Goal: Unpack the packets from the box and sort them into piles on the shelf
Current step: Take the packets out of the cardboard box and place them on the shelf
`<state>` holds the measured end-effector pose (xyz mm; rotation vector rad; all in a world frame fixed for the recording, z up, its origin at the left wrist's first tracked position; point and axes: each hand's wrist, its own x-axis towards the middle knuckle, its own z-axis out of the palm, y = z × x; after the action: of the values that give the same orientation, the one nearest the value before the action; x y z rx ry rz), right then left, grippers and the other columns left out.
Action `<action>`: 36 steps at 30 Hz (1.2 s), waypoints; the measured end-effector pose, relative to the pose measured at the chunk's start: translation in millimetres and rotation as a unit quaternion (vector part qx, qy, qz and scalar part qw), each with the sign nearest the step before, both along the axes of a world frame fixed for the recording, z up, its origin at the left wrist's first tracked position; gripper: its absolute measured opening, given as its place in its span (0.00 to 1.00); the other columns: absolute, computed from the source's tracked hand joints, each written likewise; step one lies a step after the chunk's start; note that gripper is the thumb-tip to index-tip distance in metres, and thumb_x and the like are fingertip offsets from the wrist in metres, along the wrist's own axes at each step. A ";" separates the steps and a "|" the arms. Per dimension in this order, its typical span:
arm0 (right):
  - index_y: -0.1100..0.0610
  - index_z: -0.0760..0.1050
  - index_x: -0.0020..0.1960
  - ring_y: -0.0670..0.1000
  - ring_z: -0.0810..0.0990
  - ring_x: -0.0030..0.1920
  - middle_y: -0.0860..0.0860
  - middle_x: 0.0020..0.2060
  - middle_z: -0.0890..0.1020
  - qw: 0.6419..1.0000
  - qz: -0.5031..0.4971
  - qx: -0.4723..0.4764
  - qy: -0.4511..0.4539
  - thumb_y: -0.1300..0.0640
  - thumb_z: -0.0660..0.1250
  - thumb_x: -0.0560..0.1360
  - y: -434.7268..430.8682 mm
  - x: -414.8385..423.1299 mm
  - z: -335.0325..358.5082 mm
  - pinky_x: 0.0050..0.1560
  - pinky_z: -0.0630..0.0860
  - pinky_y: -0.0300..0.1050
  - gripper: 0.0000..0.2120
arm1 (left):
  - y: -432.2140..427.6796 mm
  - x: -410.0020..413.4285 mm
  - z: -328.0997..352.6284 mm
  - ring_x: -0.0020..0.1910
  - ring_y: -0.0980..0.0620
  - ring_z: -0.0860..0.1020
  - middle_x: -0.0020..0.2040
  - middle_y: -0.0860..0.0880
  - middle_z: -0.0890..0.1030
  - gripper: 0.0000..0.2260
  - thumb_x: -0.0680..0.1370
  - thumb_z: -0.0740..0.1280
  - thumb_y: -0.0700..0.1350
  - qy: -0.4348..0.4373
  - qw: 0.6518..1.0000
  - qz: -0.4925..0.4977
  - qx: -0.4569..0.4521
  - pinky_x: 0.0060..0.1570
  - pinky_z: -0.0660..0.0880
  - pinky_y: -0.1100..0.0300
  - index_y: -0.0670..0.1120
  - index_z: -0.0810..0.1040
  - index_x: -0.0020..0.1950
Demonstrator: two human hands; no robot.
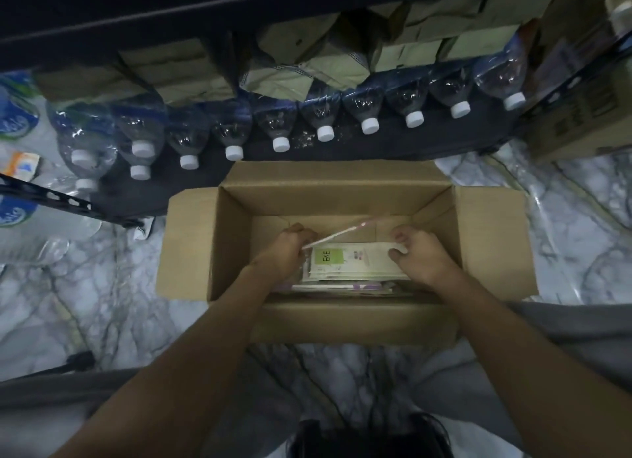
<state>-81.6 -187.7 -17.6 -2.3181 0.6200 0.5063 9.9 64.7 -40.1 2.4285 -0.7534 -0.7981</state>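
Unpacking looks barely begun
My left hand [290, 252] is pinching a thin pale packet [345, 232], my right hand [418, 256] gripping the white packet stack [359, 265] by the near wall of the brown cardboard box [328, 197]; sorting is remaining.

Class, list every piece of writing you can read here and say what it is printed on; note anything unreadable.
"ENE": green patch on the top packet in the box.
Blue bottle labels, far left: cut off and blurred, unreadable.
Print on the carton, far right: too blurred to read.
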 end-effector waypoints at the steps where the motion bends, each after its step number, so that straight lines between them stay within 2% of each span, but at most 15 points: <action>1: 0.54 0.78 0.55 0.53 0.79 0.55 0.53 0.53 0.81 1.000 -0.008 0.003 -0.011 0.59 0.70 0.71 -0.2 1.6 3.7 0.57 0.70 0.39 0.13 | -0.6 -1.8 3.2 0.56 0.43 0.76 0.57 0.40 0.76 0.17 0.75 0.67 0.33 0.004 1.000 -0.001 -0.018 0.58 0.71 0.58 0.41 0.78 0.64; 4: 0.49 0.77 0.50 0.50 0.79 0.49 0.51 0.50 0.82 0.999 -0.015 0.011 -0.051 0.59 0.68 0.71 0.7 4.0 13.5 0.51 0.69 0.35 0.09 | -5.9 -7.3 4.9 0.54 0.44 0.78 0.56 0.42 0.76 0.18 0.75 0.69 0.33 0.036 0.999 0.007 -0.015 0.55 0.75 0.55 0.42 0.79 0.64; 6: 0.46 0.75 0.47 0.48 0.77 0.45 0.51 0.48 0.81 0.997 -0.013 0.021 -0.067 0.60 0.67 0.71 2.5 4.0 17.4 0.49 0.68 0.35 0.09 | -12.6 -10.7 2.6 0.56 0.45 0.77 0.58 0.44 0.76 0.20 0.73 0.72 0.36 0.052 0.999 -0.002 -0.001 0.57 0.73 0.58 0.45 0.78 0.65; 10: 0.54 0.79 0.55 0.47 0.76 0.43 0.52 0.47 0.82 0.997 -0.016 0.007 -0.069 0.59 0.68 0.72 2.6 3.4 17.9 0.48 0.68 0.34 0.12 | -26.1 -15.1 -3.1 0.60 0.45 0.74 0.59 0.45 0.75 0.29 0.67 0.79 0.42 0.070 0.997 -0.014 0.037 0.60 0.72 0.52 0.48 0.76 0.67; 13: 0.55 0.79 0.55 0.47 0.77 0.44 0.52 0.48 0.82 0.998 -0.019 0.016 -0.065 0.60 0.69 0.72 1.9 3.6 18.1 0.49 0.68 0.34 0.12 | -29.3 -15.3 -8.2 0.61 0.46 0.71 0.60 0.47 0.73 0.35 0.64 0.80 0.45 0.064 0.995 -0.029 0.067 0.60 0.72 0.51 0.51 0.73 0.69; 16: 0.56 0.79 0.56 0.48 0.77 0.45 0.52 0.50 0.82 0.997 -0.017 0.027 -0.065 0.61 0.68 0.72 3.7 5.0 18.5 0.52 0.70 0.36 0.13 | -28.7 -12.0 -11.9 0.63 0.45 0.70 0.63 0.47 0.73 0.35 0.64 0.80 0.47 0.061 0.994 -0.043 0.078 0.62 0.71 0.49 0.50 0.72 0.70; 19: 0.57 0.78 0.56 0.48 0.77 0.45 0.50 0.47 0.82 0.997 -0.013 0.034 -0.073 0.61 0.68 0.72 5.8 5.5 20.1 0.51 0.70 0.36 0.13 | -26.3 -6.5 -14.7 0.66 0.44 0.69 0.66 0.46 0.72 0.32 0.67 0.78 0.45 0.058 0.995 -0.033 0.077 0.65 0.69 0.50 0.49 0.73 0.70; 24: 0.59 0.78 0.56 0.48 0.76 0.45 0.48 0.43 0.79 0.997 -0.011 0.027 -0.076 0.61 0.68 0.73 5.8 4.6 20.0 0.50 0.70 0.38 0.12 | -24.4 -1.1 -15.3 0.67 0.45 0.68 0.67 0.49 0.70 0.27 0.72 0.74 0.45 -0.012 0.989 -0.086 0.122 0.63 0.69 0.48 0.50 0.71 0.70; 27: 0.59 0.77 0.58 0.52 0.78 0.48 0.50 0.46 0.80 0.998 -0.008 0.025 -0.054 0.60 0.68 0.73 4.6 1.9 17.2 0.54 0.73 0.42 0.14 | -23.2 0.1 -15.6 0.66 0.48 0.67 0.67 0.50 0.68 0.29 0.70 0.75 0.49 -0.045 0.980 -0.134 0.139 0.62 0.69 0.49 0.52 0.69 0.70; 30: 0.59 0.78 0.57 0.55 0.79 0.50 0.54 0.48 0.80 1.000 0.022 0.012 -0.007 0.61 0.67 0.73 2.2 -6.1 9.0 0.52 0.71 0.40 0.12 | -25.4 0.0 -20.7 0.66 0.47 0.67 0.67 0.50 0.67 0.31 0.71 0.74 0.51 -0.082 0.972 -0.157 0.156 0.60 0.69 0.49 0.53 0.66 0.71; 32: 0.58 0.79 0.54 0.54 0.78 0.47 0.54 0.47 0.80 0.999 0.028 0.013 0.015 0.62 0.67 0.73 1.8 -10.8 4.2 0.48 0.69 0.37 0.11 | -27.2 0.6 -25.6 0.66 0.47 0.66 0.68 0.50 0.66 0.35 0.69 0.74 0.55 -0.102 0.966 -0.172 0.163 0.60 0.69 0.49 0.52 0.64 0.72; 34: 0.58 0.79 0.53 0.51 0.75 0.44 0.54 0.48 0.80 0.999 0.031 0.016 0.021 0.62 0.66 0.73 2.8 -12.0 0.4 0.47 0.67 0.36 0.10 | -28.7 1.6 -30.7 0.66 0.47 0.66 0.70 0.49 0.65 0.37 0.70 0.74 0.55 -0.124 0.959 -0.186 0.175 0.60 0.68 0.49 0.52 0.61 0.73; 36: 0.59 0.79 0.54 0.50 0.75 0.44 0.55 0.48 0.80 0.999 0.036 0.019 0.017 0.62 0.66 0.73 3.8 -10.2 -2.4 0.46 0.67 0.37 0.10 | -30.7 2.1 -35.9 0.66 0.46 0.66 0.71 0.48 0.64 0.39 0.68 0.74 0.58 -0.151 0.952 -0.189 0.186 0.61 0.68 0.49 0.51 0.60 0.74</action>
<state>-91.8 -183.9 -20.0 -2.3074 0.5404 0.5868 12.0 34.1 -76.0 2.8292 -1.3188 -0.7697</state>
